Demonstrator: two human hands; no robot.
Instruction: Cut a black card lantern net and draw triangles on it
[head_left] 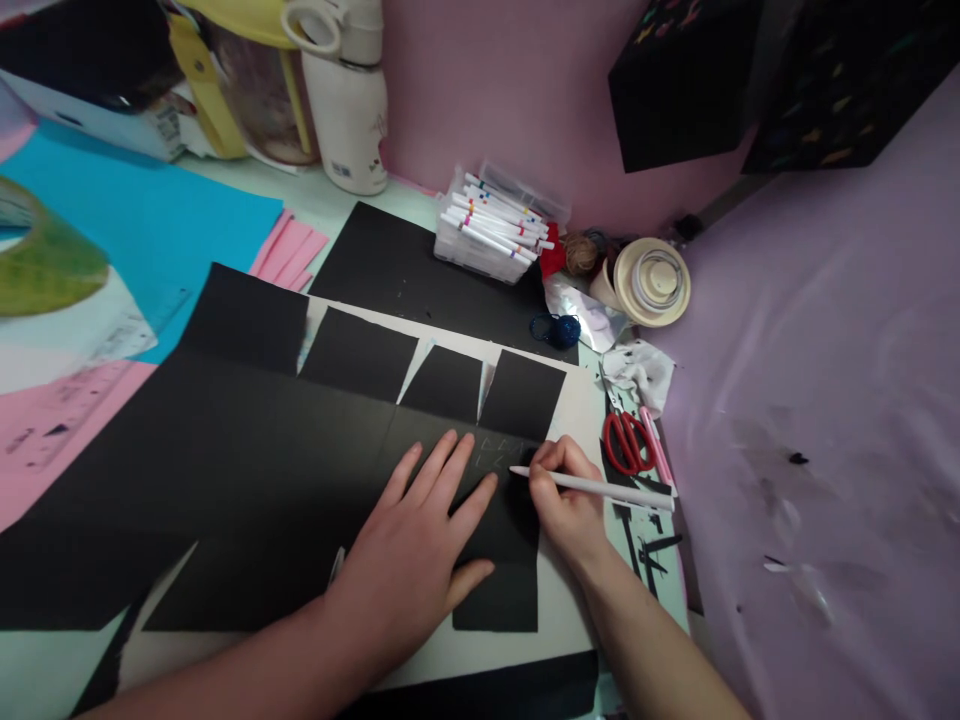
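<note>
A large black cut-out sheet with several square flaps lies on a white board. My left hand rests flat on the black sheet, fingers spread, pressing it down. Just to its right, my right hand is closed in a writing grip on a white pen, whose tip touches the black sheet beside faint pale marks.
Red-handled scissors and a pink tool lie right of the board. A clear box of white markers, a tape roll and blue thread sit behind. Blue paper, pink strips and a ruler are at left.
</note>
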